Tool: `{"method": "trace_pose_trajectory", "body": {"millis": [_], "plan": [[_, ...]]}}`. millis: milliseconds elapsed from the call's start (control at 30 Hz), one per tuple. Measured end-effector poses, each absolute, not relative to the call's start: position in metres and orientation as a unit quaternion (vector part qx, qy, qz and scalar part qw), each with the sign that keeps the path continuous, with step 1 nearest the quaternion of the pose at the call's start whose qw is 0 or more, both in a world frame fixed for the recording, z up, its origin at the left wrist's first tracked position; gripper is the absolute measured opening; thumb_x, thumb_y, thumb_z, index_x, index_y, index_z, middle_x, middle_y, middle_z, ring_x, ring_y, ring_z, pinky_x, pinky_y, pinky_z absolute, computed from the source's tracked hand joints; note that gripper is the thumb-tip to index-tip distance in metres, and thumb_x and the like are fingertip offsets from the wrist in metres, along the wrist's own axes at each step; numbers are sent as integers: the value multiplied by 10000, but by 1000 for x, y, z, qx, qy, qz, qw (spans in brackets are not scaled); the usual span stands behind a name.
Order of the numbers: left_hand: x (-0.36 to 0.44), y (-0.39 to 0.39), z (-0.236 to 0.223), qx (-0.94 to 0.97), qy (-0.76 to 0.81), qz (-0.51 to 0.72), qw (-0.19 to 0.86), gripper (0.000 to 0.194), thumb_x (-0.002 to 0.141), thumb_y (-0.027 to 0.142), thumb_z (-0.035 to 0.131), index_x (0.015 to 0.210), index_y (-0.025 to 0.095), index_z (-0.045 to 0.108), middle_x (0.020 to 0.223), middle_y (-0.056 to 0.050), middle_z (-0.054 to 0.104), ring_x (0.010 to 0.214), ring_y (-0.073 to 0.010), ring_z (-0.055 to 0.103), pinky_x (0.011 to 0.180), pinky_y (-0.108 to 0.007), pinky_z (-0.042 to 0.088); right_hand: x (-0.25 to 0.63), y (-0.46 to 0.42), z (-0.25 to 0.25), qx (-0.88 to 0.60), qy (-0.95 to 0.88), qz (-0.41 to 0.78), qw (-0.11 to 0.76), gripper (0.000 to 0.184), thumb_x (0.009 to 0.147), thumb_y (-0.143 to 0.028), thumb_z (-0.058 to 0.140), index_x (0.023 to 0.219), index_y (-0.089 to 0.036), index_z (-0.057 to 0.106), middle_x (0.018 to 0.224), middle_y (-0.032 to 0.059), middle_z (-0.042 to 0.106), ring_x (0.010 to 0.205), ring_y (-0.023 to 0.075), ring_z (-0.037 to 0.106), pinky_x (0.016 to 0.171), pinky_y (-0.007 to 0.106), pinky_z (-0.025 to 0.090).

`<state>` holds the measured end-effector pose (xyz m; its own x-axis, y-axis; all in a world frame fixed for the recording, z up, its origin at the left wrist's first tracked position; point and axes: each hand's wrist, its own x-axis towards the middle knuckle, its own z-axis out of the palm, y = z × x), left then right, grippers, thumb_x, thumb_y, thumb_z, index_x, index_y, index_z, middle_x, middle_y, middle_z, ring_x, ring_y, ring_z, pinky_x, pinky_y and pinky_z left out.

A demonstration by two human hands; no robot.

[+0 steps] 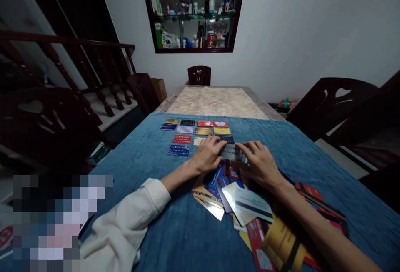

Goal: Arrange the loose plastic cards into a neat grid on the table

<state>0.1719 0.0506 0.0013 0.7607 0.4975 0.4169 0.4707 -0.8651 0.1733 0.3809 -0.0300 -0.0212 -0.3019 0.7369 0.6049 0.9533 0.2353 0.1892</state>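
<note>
Between my two hands lies a grey bank card (231,151) at the near end of several cards laid in rows on a blue cloth. My left hand (208,155) has its fingertips on the card's left side, partly covering a cream card (198,141). On its right edge are the bent fingers of my right hand (261,162). Just beyond sits a black card (225,139). Other laid-out cards include a blue card (179,150), a red card (182,139), a gold card (203,131) and a yellow card (222,130). Below my hands spreads a loose, overlapping heap of cards (253,204).
The blue cloth (140,155) covers the near part of a long table; a patterned cover (215,101) shows at its far end. Dark wooden chairs (339,105) stand around it. A railing (84,71) runs at the left, and a wall shelf (193,16) holds bottles and a plush toy.
</note>
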Motion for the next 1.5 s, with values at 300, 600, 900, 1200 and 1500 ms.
{"method": "trace_pose_trajectory", "body": {"millis": [300,600,900,1200,1500], "plan": [[171,48,1,956,243,142,-78,429,865,165,507,1293,148,483,1287,-155,534,1182,-301,469,956,-449,404,379,-33,-21,-570,-774,-218,167,419,878,-424,570,1221,-183,582,1070,124,610,980,264,486,758,340,365],[163,55,9,956,254,116,-84,384,861,213,552,1237,154,498,1282,-144,542,1204,-310,445,954,-448,391,373,-19,-15,-583,-779,-190,131,486,839,-357,626,1286,-180,555,1142,144,572,1003,272,479,759,341,398],[137,83,33,943,306,111,-69,387,825,156,593,1202,173,508,1273,-135,538,1193,-294,450,977,-445,405,348,28,13,-573,-795,-179,87,486,817,-318,650,1273,-184,549,1211,148,559,1059,283,455,750,334,378],[110,126,47,923,368,86,-77,413,818,178,623,1221,172,535,1247,-140,541,1179,-305,451,965,-453,402,310,82,23,-585,-790,-151,104,463,840,-341,640,1280,-221,556,1279,148,539,1114,314,428,792,385,394],[91,173,47,904,418,47,-71,404,786,167,622,1187,190,582,1209,-121,560,1168,-312,459,963,-458,404,277,124,33,-604,-786,-94,94,313,849,-325,598,1140,-213,625,1265,130,562,1151,323,419,807,393,407]]}}
